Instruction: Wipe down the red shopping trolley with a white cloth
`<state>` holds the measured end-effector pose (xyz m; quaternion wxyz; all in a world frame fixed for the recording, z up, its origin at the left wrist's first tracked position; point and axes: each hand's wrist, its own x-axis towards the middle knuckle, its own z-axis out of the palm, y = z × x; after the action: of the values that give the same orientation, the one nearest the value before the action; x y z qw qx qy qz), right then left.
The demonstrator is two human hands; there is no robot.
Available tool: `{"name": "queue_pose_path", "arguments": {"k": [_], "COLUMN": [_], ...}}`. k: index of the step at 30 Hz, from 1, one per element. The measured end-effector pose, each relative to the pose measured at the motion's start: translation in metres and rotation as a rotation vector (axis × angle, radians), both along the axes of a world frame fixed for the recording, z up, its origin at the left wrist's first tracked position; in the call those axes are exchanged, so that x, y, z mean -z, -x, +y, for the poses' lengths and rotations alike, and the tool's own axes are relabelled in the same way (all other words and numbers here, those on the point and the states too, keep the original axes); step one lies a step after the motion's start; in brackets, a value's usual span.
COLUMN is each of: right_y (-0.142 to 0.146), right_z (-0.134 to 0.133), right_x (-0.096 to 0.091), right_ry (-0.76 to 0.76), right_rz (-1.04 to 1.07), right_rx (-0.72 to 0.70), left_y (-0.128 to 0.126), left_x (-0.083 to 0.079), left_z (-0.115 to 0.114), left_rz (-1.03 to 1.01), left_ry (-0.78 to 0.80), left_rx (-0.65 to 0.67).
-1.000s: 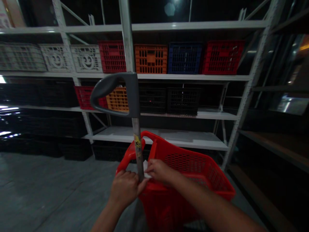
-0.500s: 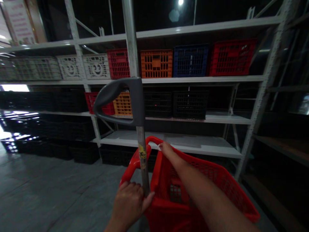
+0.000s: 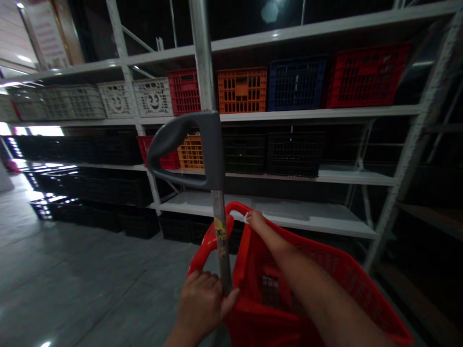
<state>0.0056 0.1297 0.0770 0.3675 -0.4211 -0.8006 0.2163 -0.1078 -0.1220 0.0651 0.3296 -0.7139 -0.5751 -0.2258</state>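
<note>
A red plastic basket (image 3: 347,289) on a metal pull pole (image 3: 221,241) with a grey handle (image 3: 188,144) stands right in front of me. My left hand (image 3: 204,303) is closed around the pole low down, beside the basket's near rim. My right hand (image 3: 257,221) reaches across the basket to its far red carry handle (image 3: 213,238), fingers pinched on a small white piece (image 3: 247,218) that I cannot name.
White metal shelving (image 3: 289,115) fills the view ahead, holding white, red, orange, blue and black crates (image 3: 242,89). A shelf upright (image 3: 202,53) rises just behind the grey handle. Black crates (image 3: 90,217) are stacked on the grey floor at left.
My right hand moved from beside the pole out to the basket's far handle with the white piece. My left hand kept its hold on the pole. The view shifted up and left.
</note>
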Motion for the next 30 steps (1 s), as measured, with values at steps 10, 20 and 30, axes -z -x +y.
{"name": "queue_pose_path", "arguments": {"k": [10, 20, 30], "right_y": [-0.011, -0.053, -0.209], "right_z": [-0.104, -0.188, -0.2], "right_x": [0.014, 0.013, 0.094], "right_ry": [-0.044, -0.055, -0.036], "right_rz": [-0.194, 0.011, -0.064], "right_rx": [-0.104, -0.168, 0.222], "left_y": [0.002, 0.007, 0.018], "left_x": [-0.005, -0.01, -0.02], "left_z": [0.012, 0.024, 0.04], "left_rz": [0.014, 0.04, 0.075], "left_ry": [0.025, 0.05, 0.103], "left_rx": [0.007, 0.007, -0.055]}}
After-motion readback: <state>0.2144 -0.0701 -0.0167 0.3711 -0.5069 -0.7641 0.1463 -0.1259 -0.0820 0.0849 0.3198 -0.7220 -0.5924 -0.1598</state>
